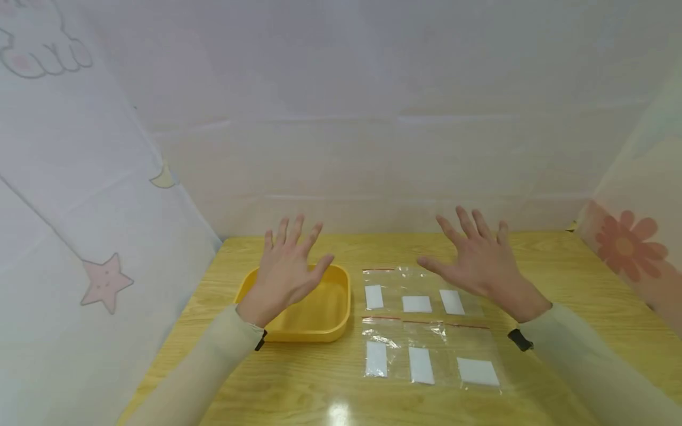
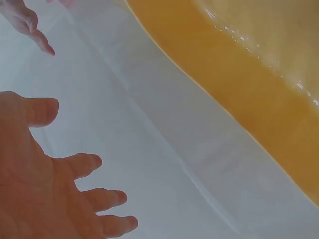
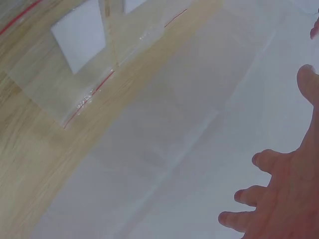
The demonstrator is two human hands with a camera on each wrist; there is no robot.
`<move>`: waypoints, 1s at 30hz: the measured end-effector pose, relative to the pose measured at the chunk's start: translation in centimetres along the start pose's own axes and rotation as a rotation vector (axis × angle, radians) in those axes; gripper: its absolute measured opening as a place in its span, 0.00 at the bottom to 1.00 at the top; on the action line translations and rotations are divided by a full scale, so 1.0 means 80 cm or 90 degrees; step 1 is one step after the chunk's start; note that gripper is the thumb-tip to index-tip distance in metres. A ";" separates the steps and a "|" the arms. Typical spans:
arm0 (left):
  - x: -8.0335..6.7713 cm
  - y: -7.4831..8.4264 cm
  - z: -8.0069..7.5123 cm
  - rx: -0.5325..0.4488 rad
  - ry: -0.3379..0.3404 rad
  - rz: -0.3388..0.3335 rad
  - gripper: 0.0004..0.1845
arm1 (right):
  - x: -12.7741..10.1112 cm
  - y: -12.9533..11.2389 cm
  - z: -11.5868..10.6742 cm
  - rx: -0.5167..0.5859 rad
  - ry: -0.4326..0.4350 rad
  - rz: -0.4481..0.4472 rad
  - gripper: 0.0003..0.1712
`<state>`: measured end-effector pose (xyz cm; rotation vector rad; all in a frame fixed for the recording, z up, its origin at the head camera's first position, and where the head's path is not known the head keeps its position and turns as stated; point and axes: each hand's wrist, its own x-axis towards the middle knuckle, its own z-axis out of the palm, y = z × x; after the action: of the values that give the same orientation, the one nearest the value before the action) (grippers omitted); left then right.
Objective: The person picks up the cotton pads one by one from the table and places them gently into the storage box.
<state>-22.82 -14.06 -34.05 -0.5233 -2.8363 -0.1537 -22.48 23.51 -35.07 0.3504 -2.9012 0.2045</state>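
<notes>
Wooden table (image 1: 559, 278): yellow tray (image 1: 319, 322), six zip bags (image 1: 426, 331).

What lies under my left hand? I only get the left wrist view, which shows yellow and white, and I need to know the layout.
Observer: In the head view your left hand hovers, fingers spread, over a yellow tray on the wooden table.
Operator: Is anything in the tray?
Observer: The part that shows looks bare; the hand hides the rest.
Operator: What is to the right of it?
Observer: Six clear zip bags in two rows of three, each with a white label, lying flat beside the tray.
Operator: And my other hand?
Observer: The right hand is open too, raised above the far row of bags, holding nothing.
</notes>
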 end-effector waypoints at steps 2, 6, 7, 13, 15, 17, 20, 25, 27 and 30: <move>-0.006 0.000 0.000 -0.003 0.007 0.002 0.40 | -0.005 -0.001 -0.001 0.004 0.005 -0.004 0.62; -0.017 -0.001 0.000 -0.004 0.011 0.004 0.40 | -0.014 -0.001 -0.004 0.002 0.014 -0.010 0.62; -0.020 -0.002 0.000 -0.002 0.011 0.004 0.40 | -0.017 0.000 -0.005 0.001 0.016 -0.013 0.62; -0.036 -0.010 0.002 -0.013 0.020 0.003 0.42 | -0.032 0.005 -0.003 0.005 0.040 -0.033 0.62; -0.041 -0.015 0.003 -0.017 0.028 0.002 0.42 | -0.037 0.008 -0.002 0.014 0.043 -0.039 0.62; -0.047 -0.019 0.004 -0.015 0.034 0.002 0.42 | -0.043 0.010 -0.001 0.024 0.041 -0.045 0.63; -0.055 -0.026 0.006 -0.014 0.039 0.003 0.43 | -0.051 0.012 0.000 0.029 0.032 -0.050 0.64; -0.069 -0.035 0.010 -0.011 0.043 0.003 0.43 | -0.065 0.014 0.004 0.032 0.039 -0.059 0.64; -0.075 -0.039 0.012 -0.011 0.045 0.001 0.43 | -0.071 0.014 0.007 0.038 0.047 -0.064 0.64; -0.083 -0.043 0.016 -0.017 0.040 -0.005 0.43 | -0.080 0.016 0.011 0.031 0.058 -0.073 0.64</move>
<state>-18.35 -19.35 -37.26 -0.5044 -2.7791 -0.2065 -16.90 25.97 -37.47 0.5013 -2.7796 0.2656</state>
